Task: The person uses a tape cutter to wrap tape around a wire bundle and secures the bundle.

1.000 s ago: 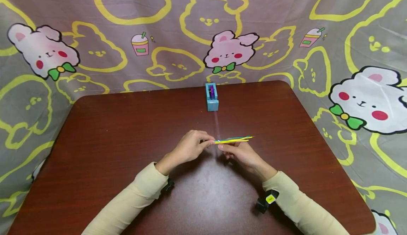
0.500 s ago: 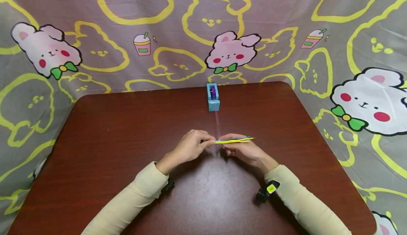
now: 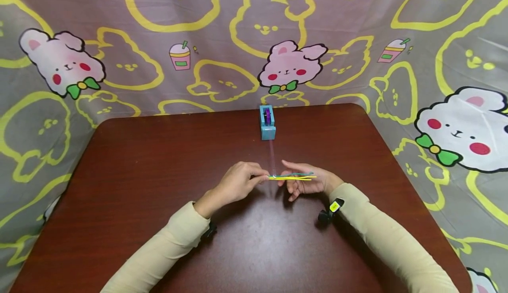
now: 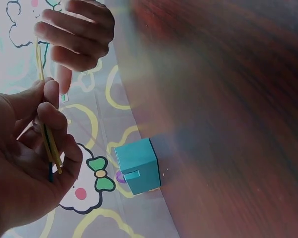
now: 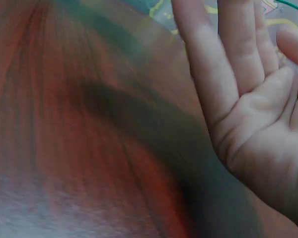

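Observation:
In the head view my left hand (image 3: 240, 181) pinches the left end of a bundle of thin yellow and green strands (image 3: 295, 178). The left wrist view shows the bundle (image 4: 51, 144) running through the curled fingers of my left hand (image 4: 25, 144). A clear tape strip (image 3: 271, 154) stretches from the blue dispenser (image 3: 267, 132) to the bundle. Behind the strands, my right hand (image 3: 307, 180) has its fingers spread and thumb raised; whether it touches them cannot be told. My right hand (image 5: 263, 104) shows an uncurled palm in the right wrist view.
The tape dispenser, with a purple roll (image 3: 267, 116), stands near the far edge of the brown table (image 3: 178, 152). A curtain (image 3: 222, 20) printed with cartoon rabbits hangs behind and beside the table.
My right hand has turned and moved slightly right, its thumb and fingers spreading away from the tape and strands. My left hand keeps its pinch in nearly the same place.

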The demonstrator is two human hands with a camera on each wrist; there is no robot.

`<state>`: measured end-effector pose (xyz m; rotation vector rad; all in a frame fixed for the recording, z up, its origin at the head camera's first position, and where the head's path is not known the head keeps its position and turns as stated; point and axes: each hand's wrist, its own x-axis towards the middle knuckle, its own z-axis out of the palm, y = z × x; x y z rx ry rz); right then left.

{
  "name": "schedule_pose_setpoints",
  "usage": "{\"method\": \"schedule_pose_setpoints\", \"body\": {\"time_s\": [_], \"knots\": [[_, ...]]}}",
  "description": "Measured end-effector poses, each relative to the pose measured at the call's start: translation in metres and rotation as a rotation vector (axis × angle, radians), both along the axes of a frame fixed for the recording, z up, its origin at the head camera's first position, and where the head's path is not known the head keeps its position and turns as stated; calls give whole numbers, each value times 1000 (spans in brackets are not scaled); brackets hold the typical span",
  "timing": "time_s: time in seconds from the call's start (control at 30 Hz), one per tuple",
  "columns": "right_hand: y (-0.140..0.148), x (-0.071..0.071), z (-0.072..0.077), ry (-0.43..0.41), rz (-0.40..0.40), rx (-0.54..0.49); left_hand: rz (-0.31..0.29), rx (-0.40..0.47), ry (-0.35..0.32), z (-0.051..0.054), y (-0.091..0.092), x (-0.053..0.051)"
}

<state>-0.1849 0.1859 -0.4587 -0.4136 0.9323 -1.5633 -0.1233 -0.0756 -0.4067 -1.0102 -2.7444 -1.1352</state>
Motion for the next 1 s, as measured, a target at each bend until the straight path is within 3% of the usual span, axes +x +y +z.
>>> {"method": "schedule_pose_setpoints", "body": {"time_s": [0.17,0.37,0.67,0.83,1.0], "knots": [[1,-4,2,30,55,-29,-7,-16,17,0,0,0],[-1,-4,3,103,67,-62,-10,-30,41,1,0,0],[-2,-6,3,136,75,-74,-15,-45,67,2,-1,0],[-1,-9,5,180,102,-35,-11,-61,100,0,-2,-1],[1,-12,10,243,91,79,-9,-64,126,-1,-4,-1]]}}
